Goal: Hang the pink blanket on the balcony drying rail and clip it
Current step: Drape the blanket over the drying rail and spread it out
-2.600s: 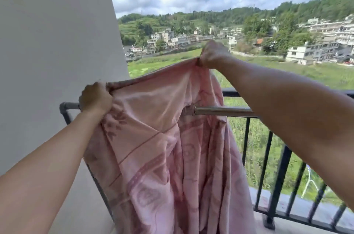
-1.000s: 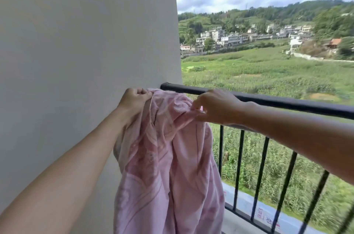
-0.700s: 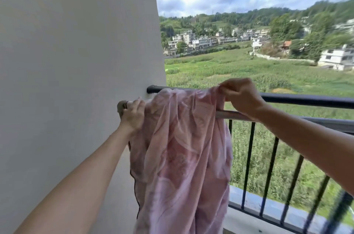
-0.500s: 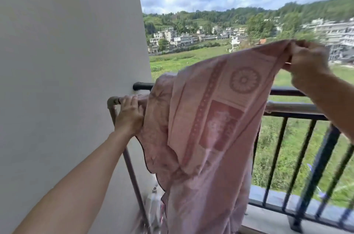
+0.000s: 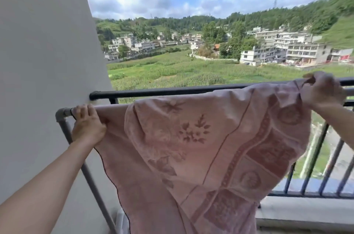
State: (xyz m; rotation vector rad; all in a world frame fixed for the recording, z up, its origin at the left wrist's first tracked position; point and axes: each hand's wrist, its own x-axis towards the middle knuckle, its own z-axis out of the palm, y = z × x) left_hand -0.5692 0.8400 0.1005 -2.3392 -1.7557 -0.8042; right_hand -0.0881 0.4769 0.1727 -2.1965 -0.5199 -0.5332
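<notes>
Now my left hand (image 5: pixel 89 128) curls round the blanket (image 5: pixel 191 147) and rail (image 5: pixel 63 114) by the wall (image 5: pixel 38 61), my right hand (image 5: pixel 321 93) pinches its right corner, and it hangs spread between them.

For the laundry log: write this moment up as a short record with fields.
blanket: pink blanket spread along the drying rail, rest hanging down
left hand: left hand grips its edge at the rail's wall end
right hand: right hand grips the opposite corner, up by the black railing
clips: none visible
stage: spread, not yet clipped
</notes>
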